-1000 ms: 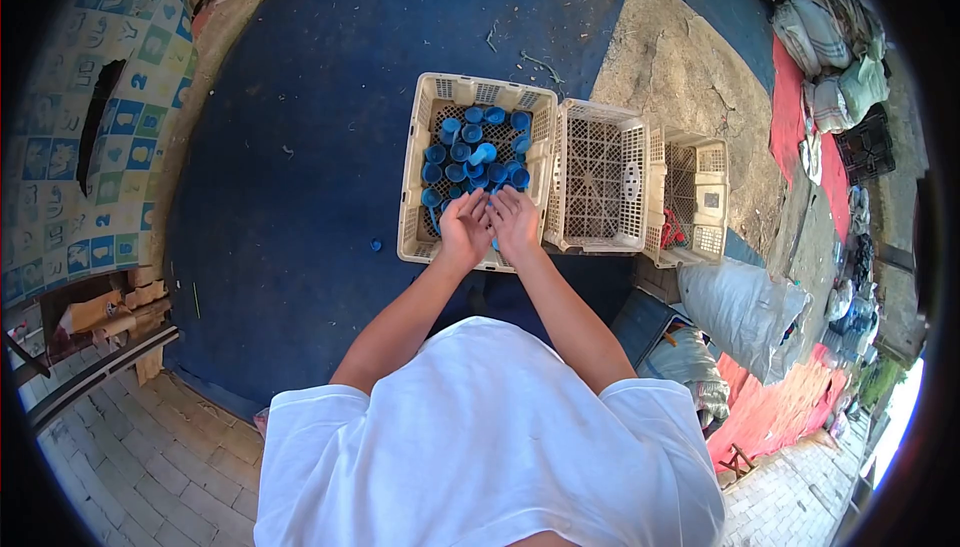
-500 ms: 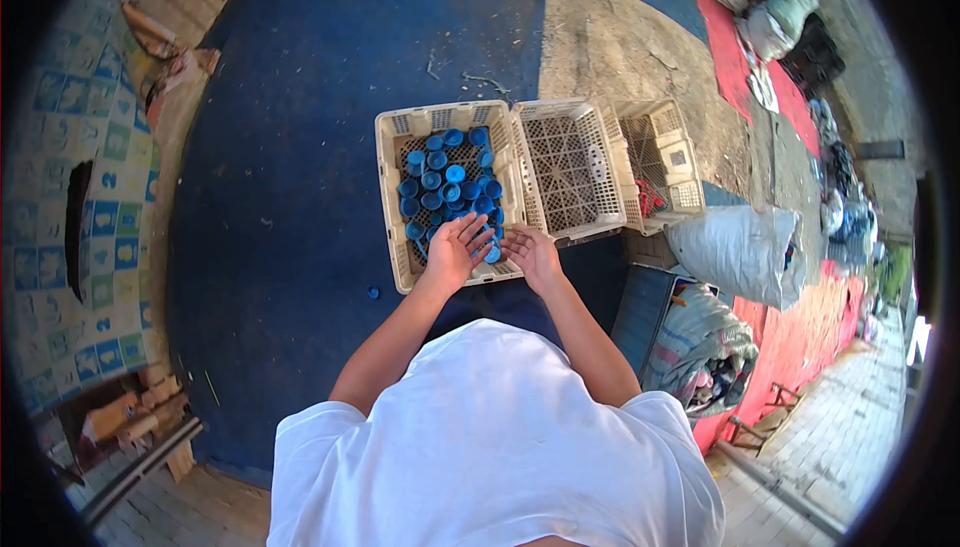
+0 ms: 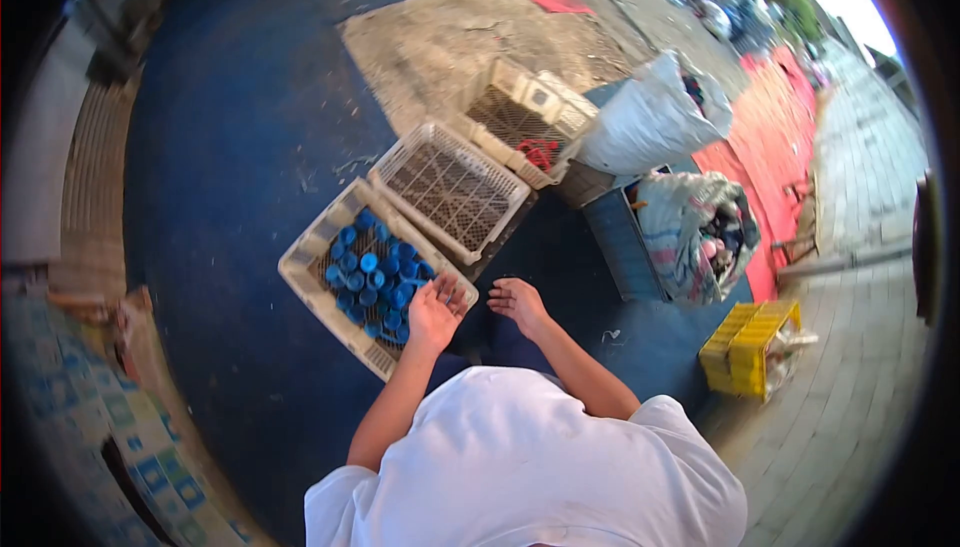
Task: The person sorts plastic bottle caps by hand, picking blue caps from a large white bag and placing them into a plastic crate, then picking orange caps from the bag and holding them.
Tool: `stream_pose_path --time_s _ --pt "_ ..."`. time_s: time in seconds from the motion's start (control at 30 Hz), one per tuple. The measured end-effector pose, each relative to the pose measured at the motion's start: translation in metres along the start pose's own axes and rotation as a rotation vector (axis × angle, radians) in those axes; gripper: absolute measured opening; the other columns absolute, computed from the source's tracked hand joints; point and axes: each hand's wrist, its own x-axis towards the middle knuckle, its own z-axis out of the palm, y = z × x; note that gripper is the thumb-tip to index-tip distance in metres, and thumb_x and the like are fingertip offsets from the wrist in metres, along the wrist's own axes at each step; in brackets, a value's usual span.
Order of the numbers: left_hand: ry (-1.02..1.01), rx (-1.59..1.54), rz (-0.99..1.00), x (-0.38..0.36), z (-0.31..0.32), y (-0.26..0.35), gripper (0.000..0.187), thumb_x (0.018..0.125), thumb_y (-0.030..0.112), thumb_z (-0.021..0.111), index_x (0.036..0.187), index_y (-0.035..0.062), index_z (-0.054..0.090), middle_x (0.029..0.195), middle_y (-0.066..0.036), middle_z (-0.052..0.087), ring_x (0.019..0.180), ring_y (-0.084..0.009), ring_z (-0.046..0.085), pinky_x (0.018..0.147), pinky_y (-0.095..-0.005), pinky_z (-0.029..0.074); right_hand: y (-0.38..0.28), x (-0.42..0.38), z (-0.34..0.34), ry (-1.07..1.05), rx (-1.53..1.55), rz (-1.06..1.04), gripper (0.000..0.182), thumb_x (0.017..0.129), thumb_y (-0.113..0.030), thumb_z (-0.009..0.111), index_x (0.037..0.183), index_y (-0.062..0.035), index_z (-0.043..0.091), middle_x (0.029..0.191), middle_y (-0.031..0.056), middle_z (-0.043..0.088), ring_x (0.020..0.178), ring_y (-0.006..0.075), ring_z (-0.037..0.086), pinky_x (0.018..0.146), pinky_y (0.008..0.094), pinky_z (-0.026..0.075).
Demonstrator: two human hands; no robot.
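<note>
My left hand (image 3: 437, 314) is over the near right corner of a cream plastic crate (image 3: 318, 299), palm turned up, fingers apart, with nothing in it. Inside that crate lie several blue round caps (image 3: 368, 280). To the right of the crate, my right hand (image 3: 517, 305) hangs over the dark floor with its fingers spread and holds nothing. An empty cream crate (image 3: 448, 194) stands against the first one, above my hands in the view.
A third cream crate (image 3: 515, 117) has something red in it. Stuffed white sacks (image 3: 652, 117) stand at the right, one on a blue box (image 3: 622, 244). A yellow crate (image 3: 738, 349) is at the lower right. Blue matting (image 3: 230, 177) covers the floor.
The view has turned to the right, so the crates appear lower left and tilted. My right hand is now outside the crate of caps, farther from my left. The yellow crate has come into view.
</note>
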Motion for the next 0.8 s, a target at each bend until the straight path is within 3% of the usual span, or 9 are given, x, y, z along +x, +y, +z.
stream_pose_path --time_s 0.13,0.33,0.57,0.8 --pt "0.017 0.090 -0.131 0.021 0.007 -0.021 0.034 0.101 0.034 0.053 0.127 0.0143 0.064 0.124 -0.002 0.069 0.112 -0.0243 0.065 0.097 -0.0435 0.049 -0.007 0.000 -0.038 0.065 0.240 0.029 0.029 0.099 -0.024 0.056 0.118 -0.0026 0.063 0.109 0.0153 0.068 0.096 0.0291 0.071 0.089 0.0405 0.058" --pt "0.002 0.183 -0.212 0.082 0.044 -0.066 0.033 0.101 0.032 0.051 0.123 0.0122 0.066 0.120 -0.004 0.070 0.108 -0.0266 0.067 0.095 -0.0458 0.050 -0.032 0.010 -0.119 0.180 0.225 -0.107 0.025 0.097 -0.023 0.060 0.113 -0.0046 0.065 0.102 0.0127 0.070 0.089 0.0255 0.072 0.082 0.0377 0.060" --pt "0.069 0.290 -0.211 0.170 0.149 -0.163 0.028 0.099 0.029 0.053 0.113 0.0111 0.068 0.113 -0.004 0.071 0.104 -0.0252 0.067 0.091 -0.0447 0.051 -0.107 0.011 -0.242 0.267 0.322 -0.210 0.023 0.100 -0.023 0.058 0.113 -0.0055 0.066 0.103 0.0119 0.072 0.087 0.0228 0.072 0.080 0.0363 0.060" --pt "0.105 0.314 -0.247 0.220 0.242 -0.238 0.025 0.097 0.024 0.052 0.107 0.0103 0.069 0.106 -0.004 0.072 0.100 -0.0239 0.067 0.090 -0.0428 0.051 -0.166 0.021 -0.372 0.523 0.188 -0.349 0.018 0.100 -0.021 0.059 0.110 -0.0096 0.068 0.098 0.0063 0.073 0.081 0.0167 0.070 0.073 0.0315 0.055"
